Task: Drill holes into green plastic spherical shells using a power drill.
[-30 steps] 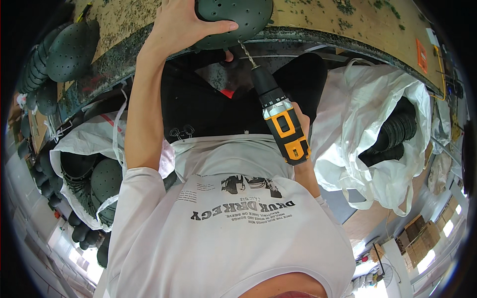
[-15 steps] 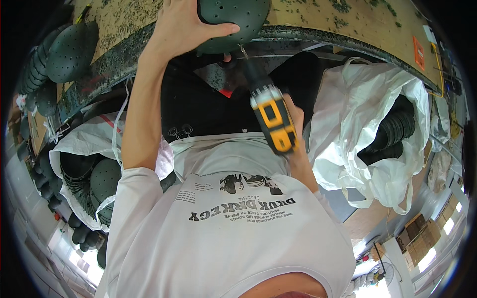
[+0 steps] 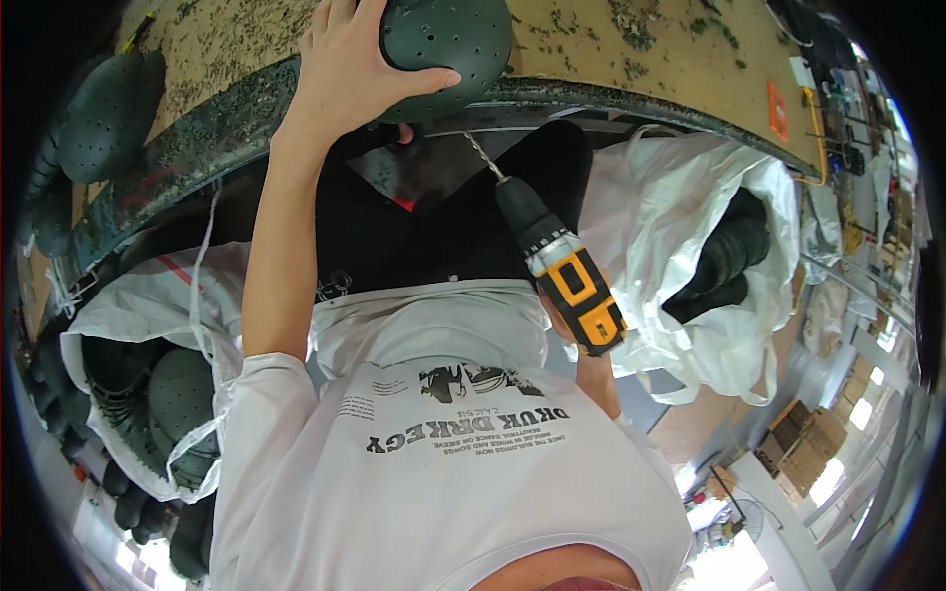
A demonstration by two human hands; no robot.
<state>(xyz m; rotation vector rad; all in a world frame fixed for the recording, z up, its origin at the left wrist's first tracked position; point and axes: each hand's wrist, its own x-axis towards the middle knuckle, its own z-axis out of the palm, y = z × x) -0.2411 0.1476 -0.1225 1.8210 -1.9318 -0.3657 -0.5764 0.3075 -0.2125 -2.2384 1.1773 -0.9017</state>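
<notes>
A workshop is spreading out behind a tan bench top [image 3: 572, 59], which dark green shavings [image 3: 631, 22] are littering. At its near edge, the left hand [image 3: 350, 84] is steadying a domed, perforated dark green shell [image 3: 448, 44], its thumb pressing on the curved face and its fingers spreading along the left side. The right hand [image 3: 560, 315], mostly hidden, is gripping a yellow-and-black cordless drill [image 3: 576, 286]. The twist bit [image 3: 483, 155] is pointing up toward the shell's lower edge and appearing just clear of it.

The shell is already showing holes scattered over its face; how many are lacking, I cannot tell, as the frame is cutting off its top. More perforated shells [image 3: 108, 113] are standing stacked on the bench's left.

Below, an open white sack [image 3: 138, 305] is holding shells at the left, while another white sack [image 3: 631, 217], with dark nested pieces [image 3: 719, 256], is crowding the drill's right side. Nothing visible is standing between bit and shell. Farther off, cardboard boxes [image 3: 803, 438] and a fan [image 3: 749, 517] are filling the background.
</notes>
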